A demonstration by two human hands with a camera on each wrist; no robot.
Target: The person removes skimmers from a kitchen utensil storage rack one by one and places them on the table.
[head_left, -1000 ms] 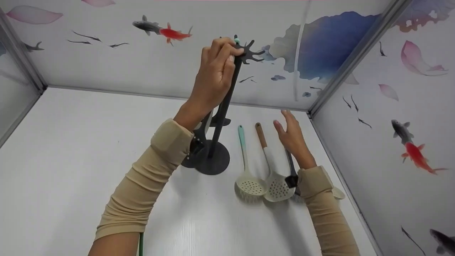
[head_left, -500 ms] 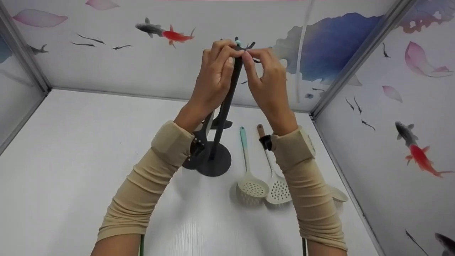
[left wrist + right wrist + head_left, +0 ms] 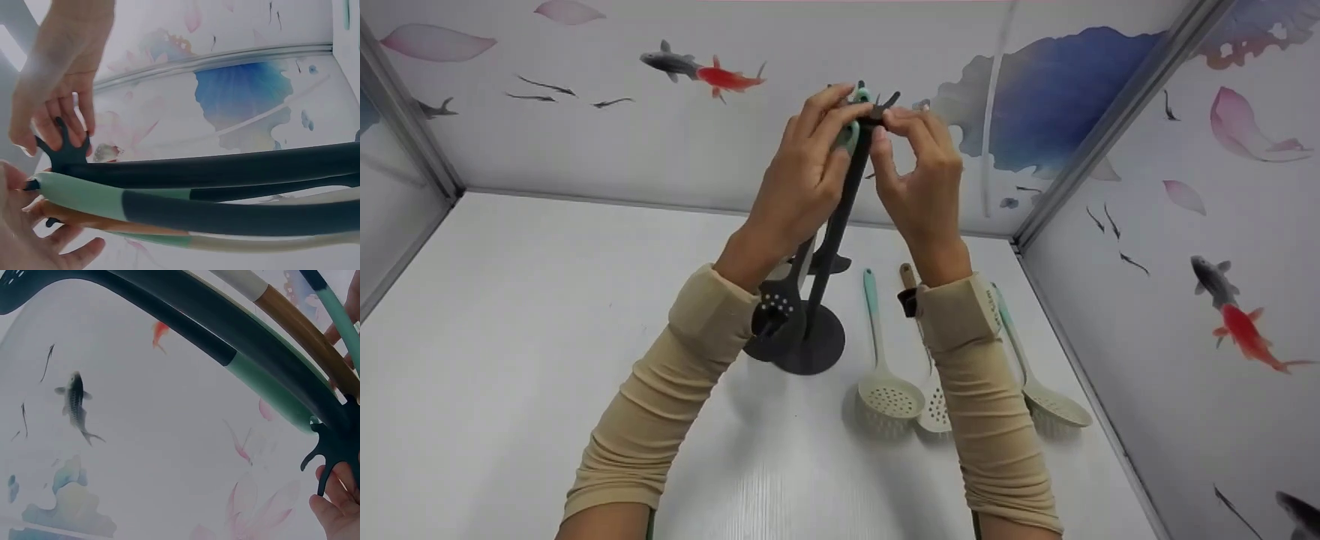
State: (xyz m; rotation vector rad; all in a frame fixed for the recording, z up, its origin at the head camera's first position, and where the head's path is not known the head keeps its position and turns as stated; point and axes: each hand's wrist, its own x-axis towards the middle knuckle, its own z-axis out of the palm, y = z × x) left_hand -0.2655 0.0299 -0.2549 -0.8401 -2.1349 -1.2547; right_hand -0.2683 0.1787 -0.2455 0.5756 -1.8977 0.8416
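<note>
A black utensil stand [image 3: 849, 180] with a round base and several curved hooks at its top stands on the table. My right hand [image 3: 922, 180] pinches one hook between thumb and fingers; the right wrist view shows that hook [image 3: 324, 481] up close. My left hand [image 3: 799, 169] is at the other side of the stand's top, its fingers fairly straight around the hung handles. Nearest to it is a mint-green handle [image 3: 84, 194], with a brown handle [image 3: 112, 220] just below in the left wrist view. A dark slotted utensil [image 3: 777, 300] hangs low, partly behind my left wrist.
On the table [image 3: 510, 315] lie a mint-handled skimmer [image 3: 889, 394], a brown-handled slotted turner [image 3: 934, 405] partly hidden by my right arm, and another mint-handled slotted utensil [image 3: 1057, 405]. Printed wall panels [image 3: 585, 135] enclose the table at the back and sides.
My right hand has risen from above the utensils at the right to the stand's top and pinched a hook. My left fingers have loosened, and a mint handle end now shows between them.
</note>
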